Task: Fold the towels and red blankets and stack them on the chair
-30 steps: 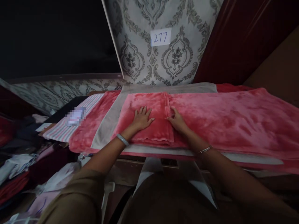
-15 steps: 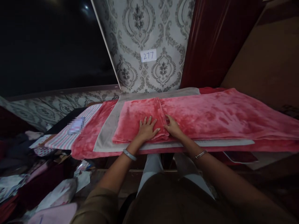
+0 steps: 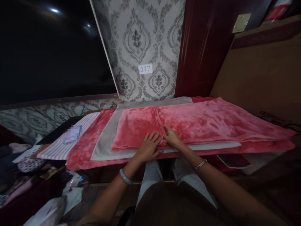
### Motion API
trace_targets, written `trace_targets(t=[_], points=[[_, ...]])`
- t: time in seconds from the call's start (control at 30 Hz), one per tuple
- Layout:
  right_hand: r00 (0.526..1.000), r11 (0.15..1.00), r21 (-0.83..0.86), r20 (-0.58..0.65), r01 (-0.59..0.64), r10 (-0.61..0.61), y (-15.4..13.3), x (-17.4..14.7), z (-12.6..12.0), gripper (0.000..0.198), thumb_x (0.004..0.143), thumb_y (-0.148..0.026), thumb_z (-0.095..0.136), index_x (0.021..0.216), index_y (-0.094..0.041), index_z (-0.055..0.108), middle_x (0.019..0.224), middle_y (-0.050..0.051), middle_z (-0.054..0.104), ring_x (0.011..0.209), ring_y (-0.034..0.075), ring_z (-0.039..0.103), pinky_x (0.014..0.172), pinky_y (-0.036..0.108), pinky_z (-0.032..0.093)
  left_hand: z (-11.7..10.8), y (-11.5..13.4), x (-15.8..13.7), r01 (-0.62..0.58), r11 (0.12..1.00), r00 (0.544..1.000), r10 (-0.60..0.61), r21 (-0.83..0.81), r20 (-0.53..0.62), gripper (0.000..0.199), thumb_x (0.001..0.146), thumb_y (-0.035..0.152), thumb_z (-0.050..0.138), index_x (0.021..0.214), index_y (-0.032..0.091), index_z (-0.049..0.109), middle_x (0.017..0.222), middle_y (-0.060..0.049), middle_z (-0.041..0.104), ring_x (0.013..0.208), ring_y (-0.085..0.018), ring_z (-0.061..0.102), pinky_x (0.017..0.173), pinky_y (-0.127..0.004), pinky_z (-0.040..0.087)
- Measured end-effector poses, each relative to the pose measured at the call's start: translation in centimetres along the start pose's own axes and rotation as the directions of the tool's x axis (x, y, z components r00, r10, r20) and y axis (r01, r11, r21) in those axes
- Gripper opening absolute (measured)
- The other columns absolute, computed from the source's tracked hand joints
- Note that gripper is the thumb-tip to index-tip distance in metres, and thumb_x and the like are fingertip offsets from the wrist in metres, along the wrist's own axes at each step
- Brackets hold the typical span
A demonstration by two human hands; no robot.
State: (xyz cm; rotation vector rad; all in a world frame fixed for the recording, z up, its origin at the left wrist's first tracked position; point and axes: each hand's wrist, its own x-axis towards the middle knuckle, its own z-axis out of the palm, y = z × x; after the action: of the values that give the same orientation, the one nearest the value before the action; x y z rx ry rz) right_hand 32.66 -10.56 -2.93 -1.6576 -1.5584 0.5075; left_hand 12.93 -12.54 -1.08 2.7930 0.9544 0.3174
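Squaring the folded red blanket (image 3: pixel 135 127), lying over the grey layer (image 3: pixel 104 138), probably goes best if the left hand (image 3: pixel 149 148), open and flat at its near edge (image 3: pixel 124 148), anchors it while the right hand (image 3: pixel 171 137), whose grip I cannot tell, evens the layered side edge (image 3: pixel 160 117).

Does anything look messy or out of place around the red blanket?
Yes: at lower left, near the striped cloth, there's a jumbled heap of cloths. It looks untidy because the red blanket lies folded fairly flat. I see no spill or damage.
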Motion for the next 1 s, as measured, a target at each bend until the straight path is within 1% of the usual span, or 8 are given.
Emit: trace_targets(t=[0.1,0.2,0.33,0.43,0.57,0.73,0.87,1.0], points=[[1.0,0.998,-0.067,0.006,0.017,-0.017,-0.3,0.0,-0.4,0.06,0.075,-0.01,0.058,0.135,-0.014,0.061,0.085,0.005,0.07,0.081,0.021,0.065,0.08,0.032,0.052,0.0,-0.3,-0.4,-0.039,0.998,0.999,0.038,-0.04,-0.019,0.063,0.094,0.044,0.057,0.153,0.027,0.044,0.161,-0.01,0.042,0.153,-0.03,0.028,0.124,-0.06,0.02],[0.993,0.978,-0.18,-0.026,0.107,-0.114,-1.6,-0.4,-0.6,0.061,0.081,-0.014,0.054,0.142,-0.014,0.056,0.118,0.015,0.069,0.11,0.027,0.062,0.098,0.039,0.049,-1.0,-1.6,0.2,-0.04,0.991,0.992,0.023,-0.131,-0.127,0.046,0.102,0.038,0.039,0.143,0.027,0.057,0.148,-0.009,0.058,0.143,-0.024,0.046,0.121,-0.052,0.033],[0.929,0.846,-0.383,0.166,0.371,-0.332,-3.1,-1.9,0.0,0.064,0.091,-0.026,0.049,0.155,-0.017,0.043,0.16,0.014,0.039,0.149,0.027,0.031,0.121,0.049,0.027,-2.3,-3.2,1.1,0.324,0.945,0.912,-0.3,0.045,-0.281,0.051,0.099,0.033,0.04,0.148,0.022,0.052,0.158,-0.012,0.046,0.151,-0.03,0.033,0.124,-0.058,0.022],[0.918,0.837,-0.414,0.32,0.358,-0.234,-3.1,-3.2,0.8,0.063,0.094,-0.029,0.043,0.156,-0.018,0.04,0.163,0.011,0.033,0.153,0.026,0.024,0.121,0.056,0.021,-2.5,-3.7,1.0,0.513,0.836,0.858,-0.495,0.194,-0.132,0.061,0.097,0.043,0.045,0.155,0.024,0.043,0.167,-0.012,0.03,0.155,-0.04,0.018,0.121,-0.069,0.015],[0.92,0.857,-0.385,0.322,0.342,-0.223,-2.7,-4.1,1.1,0.063,0.094,-0.025,0.041,0.155,-0.015,0.041,0.163,0.012,0.031,0.153,0.024,0.023,0.123,0.054,0.019,-3.2,-3.8,1.8,0.505,0.841,0.86,-0.51,0.194,-0.027,0.064,0.099,0.044,0.04,0.159,0.023,0.032,0.168,-0.014,0.024,0.155,-0.038,0.019,0.12,-0.066,0.019],[0.925,0.872,-0.35,0.288,0.343,-0.248,-2.6,-4.4,1.1,0.062,0.093,-0.023,0.042,0.154,-0.012,0.043,0.162,0.012,0.033,0.153,0.026,0.025,0.124,0.053,0.019,-5.1,-5.0,8.7,0.382,0.914,0.922,-0.387,0.135,0.01,0.06,0.102,0.038,0.031,0.158,0.018,0.032,0.167,-0.014,0.027,0.156,-0.026,0.019,0.126,-0.054,0.015],[0.926,0.878,-0.319,0.242,0.357,-0.289,-1.8,-4.6,1.8,0.062,0.091,-0.022,0.045,0.153,-0.016,0.045,0.161,0.01,0.037,0.152,0.026,0.028,0.125,0.053,0.019,-5.6,-7.5,16.1,0.394,0.912,0.909,-0.405,0.117,0.101,0.062,0.101,0.044,0.029,0.158,0.017,0.033,0.167,-0.015,0.027,0.155,-0.026,0.022,0.124,-0.054,0.022],[0.916,0.857,-0.329,0.214,0.396,-0.341,-0.3,-4.8,3.0,0.068,0.087,-0.018,0.048,0.155,-0.02,0.043,0.161,0.006,0.035,0.151,0.026,0.03,0.124,0.055,0.023,-5.0,-10.6,20.9,0.411,0.9,0.901,-0.425,0.143,0.084,0.066,0.101,0.049,0.025,0.159,0.017,0.031,0.167,-0.015,0.025,0.156,-0.029,0.021,0.123,-0.061,0.019]])
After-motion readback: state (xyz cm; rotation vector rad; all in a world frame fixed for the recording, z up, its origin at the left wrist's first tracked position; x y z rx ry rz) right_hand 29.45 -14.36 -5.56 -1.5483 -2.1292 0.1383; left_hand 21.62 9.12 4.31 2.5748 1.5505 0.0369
